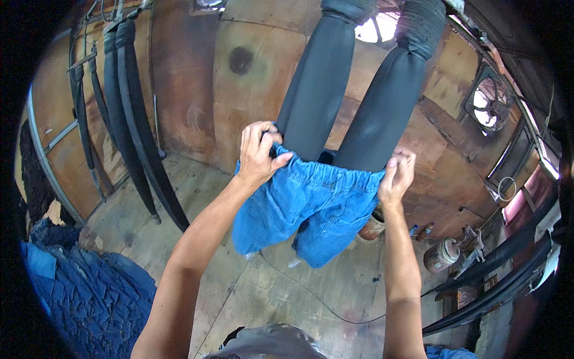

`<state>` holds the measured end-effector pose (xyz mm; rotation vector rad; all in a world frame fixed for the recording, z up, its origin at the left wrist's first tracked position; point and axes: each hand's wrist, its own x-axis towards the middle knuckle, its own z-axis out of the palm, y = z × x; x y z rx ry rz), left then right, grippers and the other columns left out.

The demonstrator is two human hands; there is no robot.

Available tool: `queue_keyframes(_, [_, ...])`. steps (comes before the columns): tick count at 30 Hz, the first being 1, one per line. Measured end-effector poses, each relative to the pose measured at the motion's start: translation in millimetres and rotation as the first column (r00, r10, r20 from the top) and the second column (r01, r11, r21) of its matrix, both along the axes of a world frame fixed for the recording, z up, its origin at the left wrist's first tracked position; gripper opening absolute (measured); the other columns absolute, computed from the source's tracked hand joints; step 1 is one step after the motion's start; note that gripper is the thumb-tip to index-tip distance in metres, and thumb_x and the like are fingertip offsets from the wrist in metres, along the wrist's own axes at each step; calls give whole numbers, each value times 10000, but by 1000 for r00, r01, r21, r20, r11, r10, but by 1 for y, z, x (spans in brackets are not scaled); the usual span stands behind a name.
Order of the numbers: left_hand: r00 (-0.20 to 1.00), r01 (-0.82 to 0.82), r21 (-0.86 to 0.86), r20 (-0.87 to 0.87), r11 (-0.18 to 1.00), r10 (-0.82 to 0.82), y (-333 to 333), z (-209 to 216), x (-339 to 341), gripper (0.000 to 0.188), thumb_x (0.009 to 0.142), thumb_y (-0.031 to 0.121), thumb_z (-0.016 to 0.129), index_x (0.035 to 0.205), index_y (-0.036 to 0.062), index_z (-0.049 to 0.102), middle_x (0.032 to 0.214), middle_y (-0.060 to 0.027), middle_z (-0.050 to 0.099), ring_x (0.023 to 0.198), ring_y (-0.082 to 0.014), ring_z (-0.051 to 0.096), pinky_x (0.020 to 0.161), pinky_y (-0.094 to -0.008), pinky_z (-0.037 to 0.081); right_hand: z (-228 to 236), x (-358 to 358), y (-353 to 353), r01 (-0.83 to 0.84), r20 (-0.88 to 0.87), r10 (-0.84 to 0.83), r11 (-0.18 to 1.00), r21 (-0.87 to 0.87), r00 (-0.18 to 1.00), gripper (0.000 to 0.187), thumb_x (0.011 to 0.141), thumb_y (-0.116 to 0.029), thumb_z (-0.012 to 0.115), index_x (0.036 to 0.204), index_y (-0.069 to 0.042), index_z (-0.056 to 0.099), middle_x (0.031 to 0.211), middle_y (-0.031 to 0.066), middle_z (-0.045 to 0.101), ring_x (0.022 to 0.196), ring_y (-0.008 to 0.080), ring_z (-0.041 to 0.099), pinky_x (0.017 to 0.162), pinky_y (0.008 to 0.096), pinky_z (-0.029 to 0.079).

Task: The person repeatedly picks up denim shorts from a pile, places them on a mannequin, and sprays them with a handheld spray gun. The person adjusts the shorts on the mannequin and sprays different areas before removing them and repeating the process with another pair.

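Note:
Blue denim shorts (311, 197) with a gathered elastic waistband hang in front of me. Two black leg-shaped forms (317, 90), tied off at the top with dark wrapped cloth, run down into the waist opening. My left hand (258, 157) is closed on the left side of the waistband, its thumb over the front edge. At the right end of the band, my right hand (397, 178) pinches the fabric between thumb and bent fingers. How far the forms reach inside the shorts is hidden by the denim.
Dark blue denim pieces are heaped (89, 293) at lower left. Long black tubes (128, 96) hang at the left. A canister with a spray gun (443, 254) sits at right, near black hoses (490, 269). A cable (311, 293) crosses the floor. A fan (490, 103) is in the wall.

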<state>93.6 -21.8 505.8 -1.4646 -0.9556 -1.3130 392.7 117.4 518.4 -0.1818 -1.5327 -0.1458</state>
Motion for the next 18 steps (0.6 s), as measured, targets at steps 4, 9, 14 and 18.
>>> queue_keyframes(4, [945, 287, -6, 166, 958, -282, 8, 12, -10, 273, 903, 191, 653, 732, -4, 567, 886, -137, 583, 852, -294, 575, 750, -393, 473, -5, -1, -4, -28, -27, 28, 1000, 6, 999, 305, 948, -196, 560, 736, 23, 556, 929, 169, 600, 868, 286, 550, 802, 400, 432])
queue_keyframes(9, [725, 580, -92, 512, 810, -461, -6, 31, -25, 538, 1064, 159, 435, 540, 40, 465, 585, -44, 516, 700, -170, 573, 909, -430, 502, 2, 31, -18, -117, 98, 116, 993, 12, 988, 334, 900, -156, 556, 601, -20, 500, 654, 96, 497, 689, 250, 448, 725, 395, 327])
queue_keyframes(14, [611, 706, -49, 547, 706, -573, -14, 58, -27, 505, 1068, 184, 466, 596, 7, 504, 572, -21, 465, 558, -112, 433, 706, -342, 494, 30, 39, -34, -105, 74, 121, 975, -196, 990, 458, 977, -209, 486, 566, -40, 375, 563, 75, 363, 621, 222, 338, 701, 396, 307])
queue_keyframes(18, [501, 794, 65, 494, 604, -711, 9, 106, -11, 555, 1073, 232, 467, 549, 55, 413, 547, -13, 423, 542, -116, 415, 688, -346, 486, 96, 51, -34, -418, -140, 394, 873, -252, 908, 509, 1073, -247, 422, 597, -78, 355, 583, -33, 357, 615, 91, 325, 569, 311, 248])
